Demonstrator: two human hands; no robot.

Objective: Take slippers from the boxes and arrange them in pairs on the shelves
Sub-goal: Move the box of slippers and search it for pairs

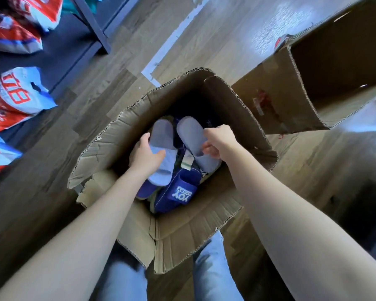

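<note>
The left hand (pixel 147 157) is curled round the side of a pale lilac fabric slipper (pixel 162 135), and the right hand (pixel 219 141) pinches the edge of the matching pale lilac slipper (pixel 189 132). Both hands are clamped on their slippers, a little apart, down inside the box. At far left a dark shelf (pixel 59 55) carries red, white and blue plastic bags (pixel 20 96). In the middle the open brown cardboard box (pixel 215 98) stands on the wooden floor (pixel 204 29). The two lilac slippers lie side by side atop a heap that includes a dark blue slipper with a printed label (pixel 178 192). At right a second brown cardboard box (pixel 334 61) lies on its side, apparently empty, though its depth is in shadow. The step in hand looks to be lifting a pair out. Next, both slippers need raising clear of the flaps and carrying together to a shelf.
</note>
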